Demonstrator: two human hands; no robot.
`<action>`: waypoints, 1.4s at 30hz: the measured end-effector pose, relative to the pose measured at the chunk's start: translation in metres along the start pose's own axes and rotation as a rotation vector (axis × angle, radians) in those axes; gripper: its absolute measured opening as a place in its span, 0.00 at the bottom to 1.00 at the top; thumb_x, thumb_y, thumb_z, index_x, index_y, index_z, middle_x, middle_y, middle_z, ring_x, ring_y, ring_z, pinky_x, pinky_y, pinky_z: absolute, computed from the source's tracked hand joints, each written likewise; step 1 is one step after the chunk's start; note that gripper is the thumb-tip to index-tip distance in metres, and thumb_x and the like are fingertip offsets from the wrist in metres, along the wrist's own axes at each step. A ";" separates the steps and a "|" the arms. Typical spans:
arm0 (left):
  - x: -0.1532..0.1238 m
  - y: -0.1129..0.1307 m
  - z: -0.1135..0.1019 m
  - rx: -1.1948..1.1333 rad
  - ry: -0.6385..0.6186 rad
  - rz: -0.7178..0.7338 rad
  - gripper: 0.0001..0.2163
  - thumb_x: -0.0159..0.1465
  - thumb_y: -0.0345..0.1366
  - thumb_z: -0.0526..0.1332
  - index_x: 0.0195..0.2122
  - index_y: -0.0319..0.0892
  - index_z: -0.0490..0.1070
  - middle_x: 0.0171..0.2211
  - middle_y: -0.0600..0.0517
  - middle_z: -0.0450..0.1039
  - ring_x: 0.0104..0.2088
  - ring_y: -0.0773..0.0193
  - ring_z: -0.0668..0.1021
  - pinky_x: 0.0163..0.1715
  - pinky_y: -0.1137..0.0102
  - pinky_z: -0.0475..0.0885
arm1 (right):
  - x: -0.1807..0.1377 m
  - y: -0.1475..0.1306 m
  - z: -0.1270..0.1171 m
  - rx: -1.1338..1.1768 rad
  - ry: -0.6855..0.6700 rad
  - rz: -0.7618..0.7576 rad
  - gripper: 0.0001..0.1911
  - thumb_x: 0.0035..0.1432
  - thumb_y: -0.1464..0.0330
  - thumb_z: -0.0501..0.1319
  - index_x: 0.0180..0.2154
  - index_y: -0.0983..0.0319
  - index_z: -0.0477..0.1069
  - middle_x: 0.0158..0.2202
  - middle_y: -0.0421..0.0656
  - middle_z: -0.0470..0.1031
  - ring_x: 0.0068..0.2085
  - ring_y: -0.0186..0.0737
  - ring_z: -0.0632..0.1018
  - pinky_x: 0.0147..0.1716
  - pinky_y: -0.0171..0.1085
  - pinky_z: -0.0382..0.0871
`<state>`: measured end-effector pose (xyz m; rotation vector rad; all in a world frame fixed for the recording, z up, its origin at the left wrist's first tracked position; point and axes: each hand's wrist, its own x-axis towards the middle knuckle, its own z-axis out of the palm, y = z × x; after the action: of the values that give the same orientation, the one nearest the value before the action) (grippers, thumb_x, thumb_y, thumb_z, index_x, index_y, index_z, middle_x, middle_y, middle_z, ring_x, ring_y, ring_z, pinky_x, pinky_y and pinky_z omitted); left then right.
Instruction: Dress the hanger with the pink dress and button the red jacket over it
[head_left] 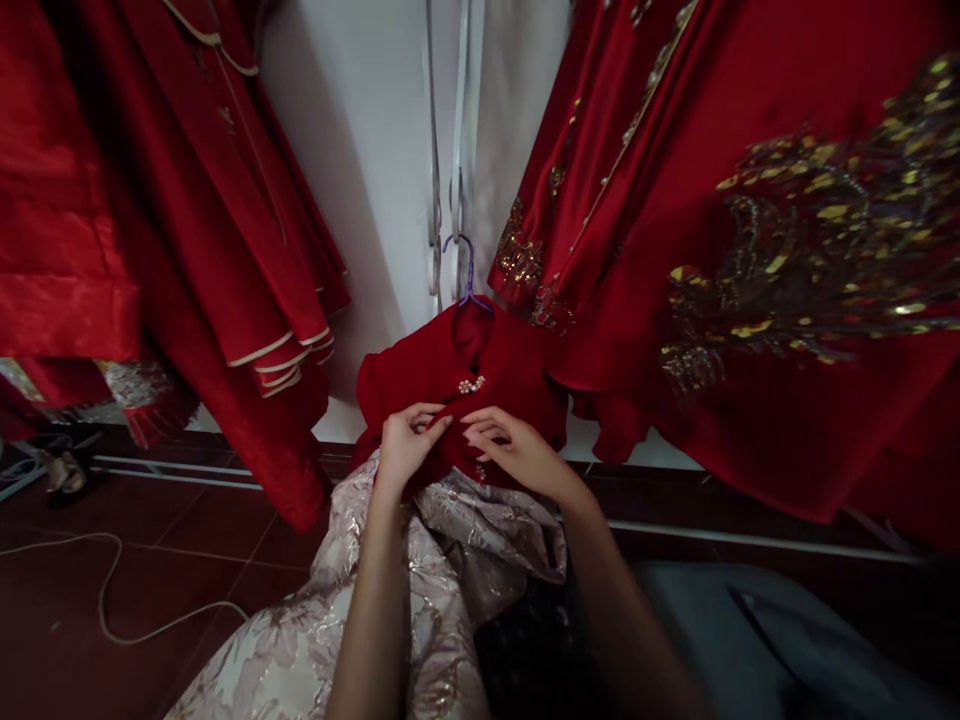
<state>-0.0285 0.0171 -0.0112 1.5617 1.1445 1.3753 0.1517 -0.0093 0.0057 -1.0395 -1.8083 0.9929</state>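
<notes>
A red jacket (424, 365) with a jewelled clasp (471, 385) at the neck hangs in front of me on a purple hanger (470, 272). My left hand (405, 445) is closed at the jacket's front, thumb and fingers pinching the cloth just below the clasp. Facing it across the front opening, my right hand (521, 455) has its fingers bent and brought together with the thumb on the same front; the exact spot it grips is partly hidden. A second small ornament (481, 472) shows below. Under the jacket spreads a pale floral brocade fabric (300, 625) with a metallic sheen.
Red garments with light piping (217, 220) hang at left, and a red gown with gold sequins (810, 230) hangs at right. Behind is a white wall (337, 120). A cable (112, 590) and dark shoes (66, 475) lie on the tiled floor at left.
</notes>
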 end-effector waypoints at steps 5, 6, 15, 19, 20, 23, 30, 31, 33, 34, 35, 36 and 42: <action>-0.005 0.013 -0.007 -0.162 -0.106 -0.126 0.18 0.51 0.43 0.65 0.39 0.36 0.75 0.25 0.50 0.75 0.23 0.69 0.74 0.26 0.74 0.71 | 0.013 0.016 0.028 0.021 0.175 -0.022 0.19 0.50 0.59 0.63 0.41 0.61 0.63 0.38 0.45 0.70 0.37 0.37 0.75 0.35 0.38 0.74; -0.005 0.012 -0.007 -0.164 -0.105 -0.141 0.18 0.51 0.43 0.65 0.38 0.35 0.75 0.25 0.51 0.75 0.22 0.70 0.73 0.26 0.74 0.72 | 0.014 0.019 0.031 0.014 0.192 -0.023 0.20 0.48 0.59 0.64 0.40 0.61 0.63 0.38 0.45 0.70 0.38 0.37 0.75 0.36 0.38 0.74; -0.002 -0.011 -0.009 0.133 -0.056 -0.068 0.15 0.53 0.46 0.62 0.33 0.39 0.75 0.22 0.51 0.75 0.21 0.68 0.74 0.22 0.75 0.68 | 0.025 0.034 0.044 0.136 0.217 0.021 0.19 0.43 0.64 0.67 0.37 0.61 0.64 0.29 0.40 0.72 0.33 0.36 0.76 0.34 0.36 0.71; -0.003 -0.012 -0.015 0.355 0.056 0.009 0.12 0.55 0.45 0.61 0.32 0.42 0.74 0.27 0.51 0.76 0.25 0.67 0.75 0.26 0.75 0.67 | 0.029 0.037 0.049 0.168 0.252 0.038 0.18 0.44 0.64 0.66 0.36 0.61 0.65 0.28 0.40 0.71 0.31 0.36 0.75 0.31 0.35 0.71; -0.003 -0.011 -0.018 0.431 0.100 0.024 0.10 0.55 0.43 0.61 0.32 0.42 0.74 0.29 0.51 0.77 0.27 0.67 0.75 0.27 0.74 0.67 | 0.030 0.037 0.050 0.167 0.265 0.045 0.17 0.44 0.64 0.66 0.36 0.61 0.65 0.29 0.40 0.71 0.32 0.36 0.75 0.31 0.35 0.71; -0.003 -0.013 -0.025 0.627 0.211 0.012 0.07 0.54 0.40 0.61 0.30 0.43 0.73 0.32 0.50 0.76 0.28 0.66 0.75 0.29 0.73 0.65 | 0.030 0.038 0.052 0.157 0.289 0.049 0.16 0.44 0.65 0.66 0.36 0.61 0.66 0.30 0.41 0.71 0.33 0.36 0.75 0.31 0.35 0.71; 0.000 -0.022 -0.021 0.509 0.111 0.000 0.07 0.53 0.37 0.62 0.30 0.42 0.68 0.27 0.52 0.75 0.28 0.66 0.76 0.28 0.74 0.67 | 0.029 0.039 0.050 0.139 0.312 0.036 0.16 0.45 0.66 0.65 0.37 0.61 0.66 0.31 0.42 0.72 0.33 0.37 0.75 0.33 0.36 0.72; 0.002 -0.023 -0.019 0.470 0.117 0.007 0.07 0.53 0.37 0.62 0.30 0.42 0.68 0.27 0.52 0.75 0.28 0.67 0.77 0.28 0.75 0.67 | 0.029 0.038 0.050 0.143 0.317 0.031 0.15 0.45 0.66 0.65 0.37 0.61 0.66 0.31 0.42 0.72 0.33 0.37 0.75 0.33 0.36 0.72; 0.004 -0.023 -0.017 0.398 0.124 0.017 0.07 0.52 0.36 0.62 0.32 0.41 0.68 0.27 0.52 0.75 0.27 0.67 0.77 0.28 0.75 0.68 | 0.029 0.037 0.049 0.146 0.330 0.019 0.15 0.45 0.66 0.65 0.37 0.61 0.66 0.30 0.42 0.72 0.33 0.37 0.75 0.33 0.36 0.72; 0.006 -0.022 -0.016 0.365 0.105 0.024 0.07 0.52 0.36 0.62 0.32 0.40 0.69 0.27 0.51 0.75 0.27 0.67 0.77 0.28 0.75 0.69 | 0.029 0.036 0.048 0.145 0.338 0.012 0.14 0.45 0.66 0.65 0.36 0.61 0.66 0.30 0.42 0.72 0.33 0.36 0.75 0.33 0.36 0.72; 0.007 -0.022 -0.017 0.334 0.071 0.033 0.08 0.53 0.36 0.62 0.33 0.40 0.70 0.27 0.51 0.75 0.27 0.67 0.77 0.29 0.75 0.69 | 0.028 0.035 0.048 0.145 0.344 0.007 0.14 0.45 0.66 0.65 0.36 0.61 0.66 0.30 0.42 0.72 0.33 0.36 0.75 0.33 0.36 0.72; 0.007 -0.021 -0.017 0.301 0.030 0.041 0.08 0.53 0.36 0.62 0.33 0.40 0.71 0.28 0.50 0.76 0.28 0.67 0.77 0.29 0.74 0.70 | 0.028 0.033 0.048 0.145 0.350 0.004 0.14 0.45 0.66 0.65 0.36 0.61 0.66 0.30 0.42 0.72 0.33 0.36 0.75 0.33 0.36 0.72; 0.007 -0.014 -0.028 0.089 -0.156 -0.007 0.09 0.51 0.34 0.62 0.33 0.37 0.74 0.29 0.48 0.76 0.31 0.66 0.77 0.34 0.72 0.72 | 0.026 0.028 0.046 0.179 0.319 -0.007 0.15 0.46 0.65 0.65 0.36 0.61 0.66 0.30 0.41 0.71 0.32 0.36 0.74 0.33 0.35 0.72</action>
<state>-0.0581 0.0280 -0.0177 1.6941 1.1273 1.1891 0.1092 0.0134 -0.0291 -1.0153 -1.4368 0.9083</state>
